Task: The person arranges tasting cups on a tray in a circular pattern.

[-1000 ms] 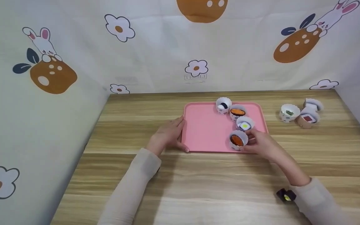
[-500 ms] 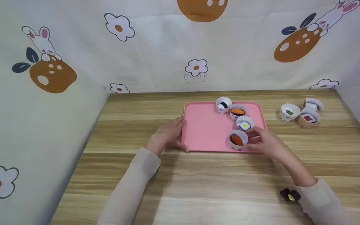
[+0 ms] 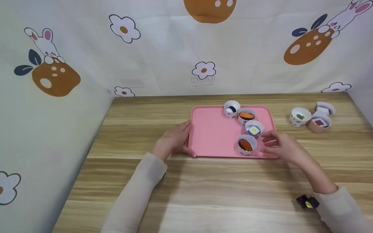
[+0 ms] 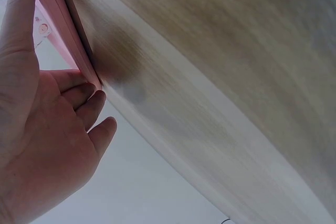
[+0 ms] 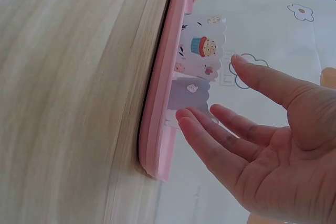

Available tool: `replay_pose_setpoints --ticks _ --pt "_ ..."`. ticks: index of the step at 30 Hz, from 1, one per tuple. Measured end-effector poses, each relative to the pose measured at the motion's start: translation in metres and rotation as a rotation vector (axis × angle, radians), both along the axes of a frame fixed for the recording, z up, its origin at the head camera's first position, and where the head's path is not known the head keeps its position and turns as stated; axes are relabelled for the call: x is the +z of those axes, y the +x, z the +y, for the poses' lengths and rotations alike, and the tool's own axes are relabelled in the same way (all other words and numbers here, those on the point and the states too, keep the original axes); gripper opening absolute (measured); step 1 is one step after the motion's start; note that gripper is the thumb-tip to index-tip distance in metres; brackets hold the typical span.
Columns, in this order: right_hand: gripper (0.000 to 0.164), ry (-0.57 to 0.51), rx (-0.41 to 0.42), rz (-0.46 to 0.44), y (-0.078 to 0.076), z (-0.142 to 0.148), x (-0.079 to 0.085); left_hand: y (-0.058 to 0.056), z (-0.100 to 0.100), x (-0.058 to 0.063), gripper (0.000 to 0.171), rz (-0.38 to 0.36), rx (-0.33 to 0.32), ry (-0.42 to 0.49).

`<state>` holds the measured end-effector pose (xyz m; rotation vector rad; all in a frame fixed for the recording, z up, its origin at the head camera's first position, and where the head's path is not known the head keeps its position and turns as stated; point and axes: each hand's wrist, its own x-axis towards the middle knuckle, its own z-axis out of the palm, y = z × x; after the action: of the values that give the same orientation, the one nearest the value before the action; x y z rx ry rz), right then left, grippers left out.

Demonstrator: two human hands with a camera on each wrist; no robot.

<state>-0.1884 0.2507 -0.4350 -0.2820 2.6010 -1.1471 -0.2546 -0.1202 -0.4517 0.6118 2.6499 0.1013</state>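
A pink tray [image 3: 212,139] lies on the wooden table with several patterned paper cups on its right half. My left hand [image 3: 175,137] rests against the tray's left edge, thumb near the front corner. The left wrist view shows its loosely bent fingers at the pink rim. My right hand [image 3: 285,147] hovers over the tray's right edge, fingers spread, holding nothing. Closest to it stand a cup with an orange-topped sushi piece [image 3: 245,145] and a cup with a white, yellow-centred sushi piece [image 3: 254,129]. A printed cupcake cup [image 5: 202,48] appears beyond the fingers in the right wrist view.
Farther back on the tray are a cup with orange-topped sushi [image 3: 246,116] and a cup with black-banded white sushi [image 3: 231,109]. Right of the tray, several more cups [image 3: 299,117] stand together. A patterned cloth [image 3: 160,55] hangs behind the table.
My right hand has let go of the front cup with orange-topped sushi and drawn away to the right. The left hand and the tray stay in place.
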Motion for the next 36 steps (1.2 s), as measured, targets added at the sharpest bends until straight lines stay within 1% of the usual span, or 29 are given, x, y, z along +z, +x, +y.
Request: replay_pose_setpoints --ticks 4,11,13,22,30,36 --pt "0.052 0.001 -0.009 0.000 0.000 0.004 0.002 0.000 0.001 0.000 0.126 0.002 0.004 0.012" --pt "0.054 -0.002 -0.041 0.021 0.001 0.014 0.003 0.000 0.000 0.000 0.126 0.028 -0.042 -0.025" --pt "0.054 0.004 -0.054 0.028 0.000 0.017 0.004 -0.001 0.000 0.000 0.125 0.031 -0.046 -0.021" --pt "0.053 0.008 -0.082 0.120 -0.002 0.032 0.005 -0.001 -0.001 0.000 0.126 0.008 -0.020 -0.006" --pt "0.052 -0.011 -0.118 0.146 -0.004 0.047 0.005 -0.001 -0.001 -0.002 0.127 0.001 -0.011 0.007" --pt "0.052 -0.032 -0.158 0.170 -0.005 0.059 0.003 -0.001 -0.001 -0.002 0.126 0.013 -0.023 0.003"
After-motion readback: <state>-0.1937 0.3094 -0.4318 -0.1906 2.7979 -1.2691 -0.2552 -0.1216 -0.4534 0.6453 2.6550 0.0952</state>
